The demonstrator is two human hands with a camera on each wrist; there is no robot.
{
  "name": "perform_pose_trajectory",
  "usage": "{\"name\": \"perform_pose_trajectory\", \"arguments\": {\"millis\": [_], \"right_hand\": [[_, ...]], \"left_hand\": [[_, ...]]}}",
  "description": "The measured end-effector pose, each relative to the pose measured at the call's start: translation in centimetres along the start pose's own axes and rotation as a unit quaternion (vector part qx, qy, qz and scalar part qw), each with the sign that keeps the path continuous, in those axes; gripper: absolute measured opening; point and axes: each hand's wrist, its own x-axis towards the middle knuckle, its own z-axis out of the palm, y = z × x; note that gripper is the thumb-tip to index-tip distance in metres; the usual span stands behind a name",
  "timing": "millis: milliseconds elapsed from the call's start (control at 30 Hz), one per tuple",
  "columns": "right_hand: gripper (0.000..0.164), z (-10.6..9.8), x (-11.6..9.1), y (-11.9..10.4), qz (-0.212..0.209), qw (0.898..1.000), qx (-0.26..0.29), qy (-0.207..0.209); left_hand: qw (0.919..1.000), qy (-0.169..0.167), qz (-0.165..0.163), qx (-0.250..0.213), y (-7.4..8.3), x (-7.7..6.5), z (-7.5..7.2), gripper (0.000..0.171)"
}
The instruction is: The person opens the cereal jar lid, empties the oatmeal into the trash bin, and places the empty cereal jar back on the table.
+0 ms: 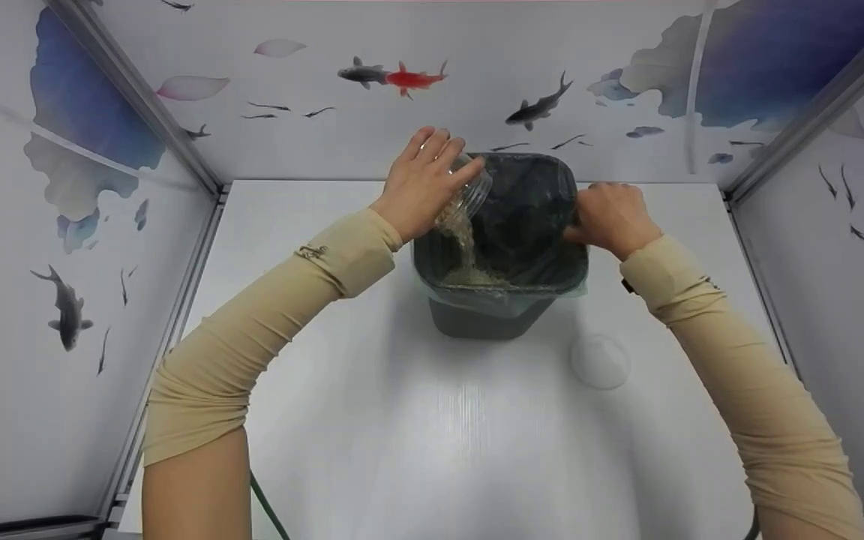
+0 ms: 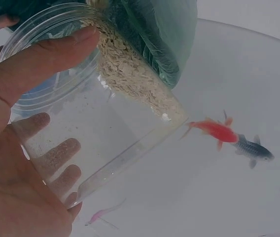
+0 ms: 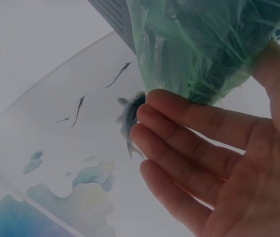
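Note:
My left hand (image 1: 423,184) grips a clear plastic jar (image 2: 115,133), tipped over the left part of a dark trash bin (image 1: 481,319). Pale flakes that look like oats (image 2: 125,69) lie along the jar's lower side, and a stream of them falls into the bin. A thin green bag (image 3: 184,49) lines the bin and folds over its rim. At the right rim, my right hand (image 1: 616,217) holds the bin, thumb inside and fingers outside against the bag. Some flakes show inside the bin near its front left.
A round translucent lid (image 1: 601,361) lies on the white table (image 1: 469,450), in front of the bin and to its right. White panels (image 1: 267,142) printed with fish and leaves stand at the back and both sides. A green cord (image 1: 268,506) shows at the front left.

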Motion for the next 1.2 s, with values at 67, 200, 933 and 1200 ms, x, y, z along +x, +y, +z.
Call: {"name": "perform_pose_trajectory", "arguments": {"millis": [67, 200, 933, 1200], "right_hand": [[0.033, -0.03, 0.01, 0.02, 0.002, 1.000, 0.000, -0.006], [0.033, -0.10, 0.00, -0.02, 0.003, 1.000, 0.001, -0.012], [0.033, -0.04, -0.12, -0.05, -0.009, 1.000, 0.005, 0.008], [0.036, 0.29, -0.05, 0.06, -0.007, 1.000, 0.004, 0.010]], "left_hand": [[1.0000, 0.001, 0.001, 0.002, 0.03, 0.05, -0.02, 0.052], [1.0000, -0.003, 0.002, 0.003, 0.07, 0.09, -0.04, 0.054], [0.9991, -0.037, 0.002, 0.019, 0.65, 0.34, -0.27, 0.060], [0.9971, -0.070, 0.004, 0.027, 0.73, 0.66, -0.58, 0.060]]}}
